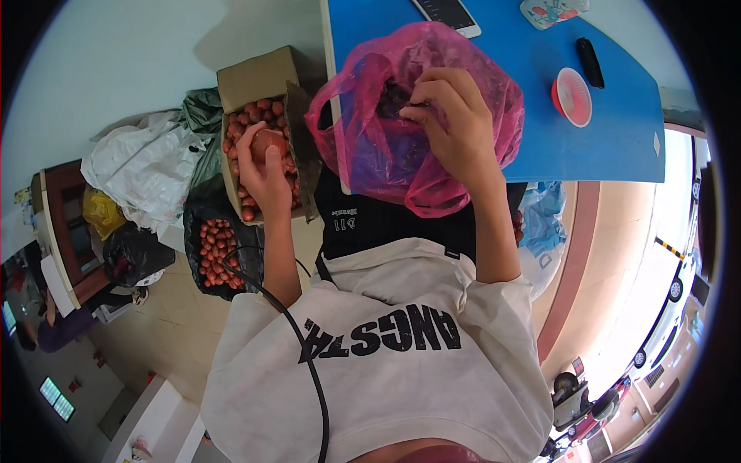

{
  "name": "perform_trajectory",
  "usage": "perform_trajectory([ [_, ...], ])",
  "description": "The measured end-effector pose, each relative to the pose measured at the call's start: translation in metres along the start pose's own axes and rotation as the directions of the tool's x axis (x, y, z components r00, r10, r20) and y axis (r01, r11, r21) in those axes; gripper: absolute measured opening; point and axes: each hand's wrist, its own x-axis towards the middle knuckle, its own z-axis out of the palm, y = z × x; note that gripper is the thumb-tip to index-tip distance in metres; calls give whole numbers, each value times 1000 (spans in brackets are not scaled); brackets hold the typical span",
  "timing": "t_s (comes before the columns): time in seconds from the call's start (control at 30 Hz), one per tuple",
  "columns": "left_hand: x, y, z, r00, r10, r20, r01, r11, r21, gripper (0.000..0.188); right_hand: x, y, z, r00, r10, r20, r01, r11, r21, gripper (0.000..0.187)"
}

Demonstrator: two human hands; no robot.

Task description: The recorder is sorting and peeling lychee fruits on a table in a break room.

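Note:
My left hand (266, 171) curls around a reddish rounded thing (268, 142) whose kind I cannot make out. It is above an open cardboard box (234, 166) filled with small round red-brown fruits (255, 113). My right hand (457, 123) reaches over a pink translucent plastic bag (494, 100) at the near left part of the blue table. Thumb and fingers are pinched together beside dark contents (392, 99) in the bag; whatever is between the fingertips is too small to name. The bag's handles hang loose toward me.
On the blue table (617, 150) are a phone (451, 15), a red-and-white bowl (572, 97) and a black elongated object (590, 63). A black bag of similar fruits (218, 253) stands on the floor beside the box, near white sacks (147, 166). A black cable (297, 332) crosses my shirt.

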Motion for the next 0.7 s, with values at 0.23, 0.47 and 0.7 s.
perform_trajectory([
  [0.23, -31, 75, 58, 939, 197, 281, -129, 962, -242, 40, -2, 6, -67, 929, 356, -104, -278, 853, 441, 10],
  [0.47, -68, 105, 128, 887, 164, 432, -28, 952, -304, 42, -17, 120, -200, 772, 479, -418, -468, 873, 136, 8],
  [0.7, -79, 106, 161, 887, 104, 449, -18, 981, -192, 43, -22, 193, -243, 841, 468, -272, -541, 747, -386, 13],
])
